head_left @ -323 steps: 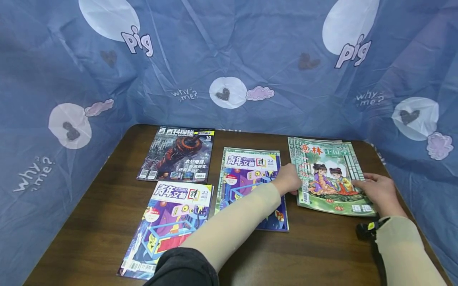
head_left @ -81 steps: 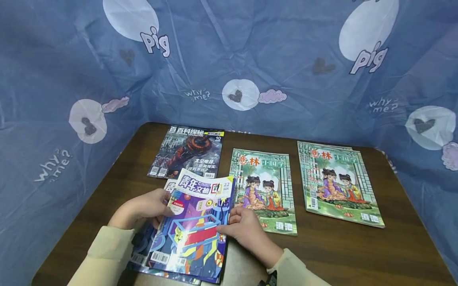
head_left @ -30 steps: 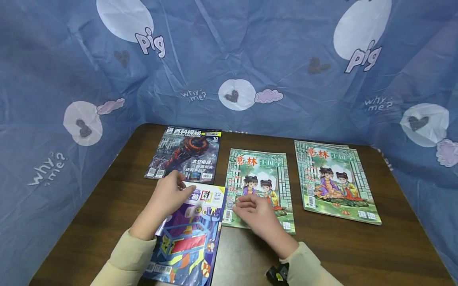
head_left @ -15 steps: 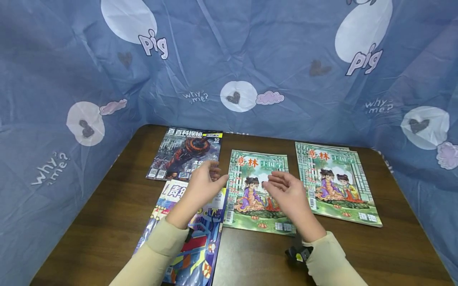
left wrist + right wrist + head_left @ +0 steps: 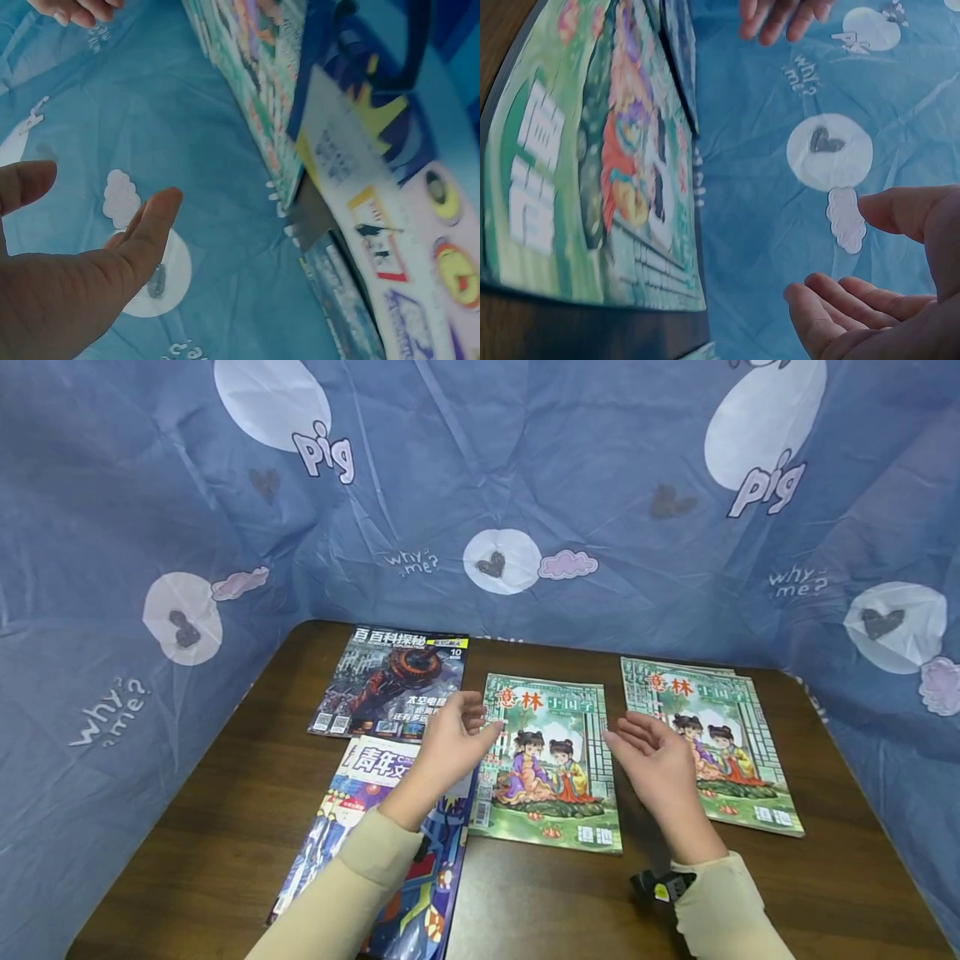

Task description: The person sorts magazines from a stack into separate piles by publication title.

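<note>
A green magazine (image 5: 551, 827) with two cartoon children on its cover lies in the middle of the table. On its left side, my left hand (image 5: 450, 739) hovers over the near edge with relaxed fingers and holds nothing. Beyond its right edge, my right hand (image 5: 663, 772) is held with fingers loosely bent and thumb apart, also holding nothing. The left forearm partly covers a pile of purple magazines (image 5: 442, 868) at the front left. In the right wrist view, the green magazine (image 5: 547, 225) fills the left part, beside the hand's spread thumb and fingers.
A dark magazine (image 5: 375, 693) with a red machine on it lies at the back left. To the right is a stack of green magazines (image 5: 738, 810) with the same cover. A blue printed cloth (image 5: 600, 485) hangs behind and around the wooden table (image 5: 540, 910).
A purple magazine has gone from atop the middle green one to the front-left pile, where both hands squared it and let go. Both hands have since moved right, to the green magazine's sides.
</note>
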`<state>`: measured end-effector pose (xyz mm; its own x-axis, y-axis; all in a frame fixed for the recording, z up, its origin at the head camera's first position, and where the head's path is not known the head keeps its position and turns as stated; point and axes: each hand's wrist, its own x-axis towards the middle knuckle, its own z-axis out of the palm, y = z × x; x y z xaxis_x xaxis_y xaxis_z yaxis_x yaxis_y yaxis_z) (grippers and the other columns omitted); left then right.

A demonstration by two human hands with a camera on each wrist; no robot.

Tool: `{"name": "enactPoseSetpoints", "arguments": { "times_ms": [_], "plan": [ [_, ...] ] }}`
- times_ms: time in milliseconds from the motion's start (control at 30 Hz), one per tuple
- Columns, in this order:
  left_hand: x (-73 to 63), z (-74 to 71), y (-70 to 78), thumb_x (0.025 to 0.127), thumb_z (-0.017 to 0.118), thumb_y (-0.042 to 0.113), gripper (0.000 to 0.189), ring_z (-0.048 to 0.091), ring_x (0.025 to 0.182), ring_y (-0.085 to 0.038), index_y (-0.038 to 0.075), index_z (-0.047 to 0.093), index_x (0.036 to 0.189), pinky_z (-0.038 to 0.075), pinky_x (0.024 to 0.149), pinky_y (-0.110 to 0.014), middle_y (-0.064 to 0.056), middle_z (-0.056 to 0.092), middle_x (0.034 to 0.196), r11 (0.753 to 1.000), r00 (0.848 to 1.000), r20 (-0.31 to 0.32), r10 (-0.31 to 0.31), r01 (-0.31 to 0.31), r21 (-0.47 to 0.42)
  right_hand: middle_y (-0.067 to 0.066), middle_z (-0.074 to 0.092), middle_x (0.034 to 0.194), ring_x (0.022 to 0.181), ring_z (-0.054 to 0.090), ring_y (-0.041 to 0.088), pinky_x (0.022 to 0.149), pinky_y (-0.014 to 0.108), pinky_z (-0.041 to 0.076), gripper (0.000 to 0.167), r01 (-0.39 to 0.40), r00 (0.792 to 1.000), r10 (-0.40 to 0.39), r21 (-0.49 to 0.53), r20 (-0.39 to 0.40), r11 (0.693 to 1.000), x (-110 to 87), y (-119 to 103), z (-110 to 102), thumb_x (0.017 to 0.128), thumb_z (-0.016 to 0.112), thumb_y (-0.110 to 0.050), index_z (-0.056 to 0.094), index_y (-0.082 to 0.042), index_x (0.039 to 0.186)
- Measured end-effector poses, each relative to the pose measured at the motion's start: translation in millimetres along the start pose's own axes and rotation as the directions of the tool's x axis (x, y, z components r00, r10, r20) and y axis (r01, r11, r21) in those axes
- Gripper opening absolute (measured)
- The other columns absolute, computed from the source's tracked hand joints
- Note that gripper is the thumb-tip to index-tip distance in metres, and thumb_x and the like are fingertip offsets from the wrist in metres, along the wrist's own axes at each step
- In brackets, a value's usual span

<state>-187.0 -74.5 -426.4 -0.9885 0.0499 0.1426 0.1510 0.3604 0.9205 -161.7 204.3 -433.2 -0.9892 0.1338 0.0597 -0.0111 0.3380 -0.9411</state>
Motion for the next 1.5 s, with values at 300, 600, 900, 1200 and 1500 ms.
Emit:
{"name": "enactPoseSetpoints", "arguments": {
  "times_ms": [300,600,900,1200,1500],
  "plan": [
    [0.6,1.0,-13.4,0.089,0.077,0.015,0.053,0.064,0.106,-0.037,-0.007,0.055,0.133,0.053,0.094,-0.045,-0.02,0.065,0.119,0.999,1.0,0.016,0.0,-0.001,0.052,0.018,0.054,0.142,0.13,0.053,0.03,0.101,0.036,0.049,0.067,-0.056,0.998,0.056,-0.036,-0.009,0.998,0.6,13.5,-11.0,0.096,0.073,-0.034,0.049,0.002,0.146],
    [0.9,1.0,-15.1,0.09,0.076,0.014,0.056,0.064,0.108,-0.038,-0.007,0.052,0.136,0.052,0.096,-0.046,-0.026,0.061,0.126,0.999,0.999,0.029,-0.038,0.036,0.036,0.018,0.056,0.141,0.129,0.055,0.029,0.097,0.025,0.05,0.062,-0.069,0.997,0.069,-0.034,-0.02,0.997,2.7,20.2,-16.0,0.095,0.074,-0.031,0.052,0.002,0.144],
    [1.9,1.1,-18.6,0.09,0.076,0.012,0.058,0.063,0.11,-0.039,-0.008,0.05,0.138,0.052,0.096,-0.049,-0.028,0.059,0.13,0.999,0.998,0.04,-0.05,0.05,0.012,0.021,0.056,0.141,0.128,0.055,0.032,0.092,0.017,0.049,0.062,-0.065,0.998,0.064,-0.04,-0.023,0.997,0.5,20.7,-17.9,0.095,0.075,-0.028,0.052,0.005,0.143],
    [2.3,1.4,-17.2,0.091,0.076,0.015,0.057,0.063,0.111,-0.039,-0.007,0.052,0.137,0.053,0.095,-0.047,-0.025,0.059,0.131,0.994,0.996,0.055,-0.075,0.071,0.081,0.022,0.053,0.143,0.13,0.053,0.033,0.096,0.022,0.049,0.064,-0.085,0.996,0.085,-0.017,-0.007,0.996,2.4,20.1,-18.0,0.096,0.074,-0.023,0.047,0.005,0.147],
    [4.0,2.1,-20.5,0.092,0.074,0.016,0.054,0.062,0.111,-0.037,-0.007,0.054,0.137,0.052,0.095,-0.048,-0.024,0.061,0.128,0.976,0.988,0.089,-0.128,0.109,0.188,0.024,0.051,0.144,0.132,0.051,0.035,0.104,0.04,0.047,0.068,-0.102,0.994,0.103,-0.036,0.03,0.994,2.0,20.2,-13.8,0.096,0.074,-0.025,0.044,0.006,0.148]
  ]
}}
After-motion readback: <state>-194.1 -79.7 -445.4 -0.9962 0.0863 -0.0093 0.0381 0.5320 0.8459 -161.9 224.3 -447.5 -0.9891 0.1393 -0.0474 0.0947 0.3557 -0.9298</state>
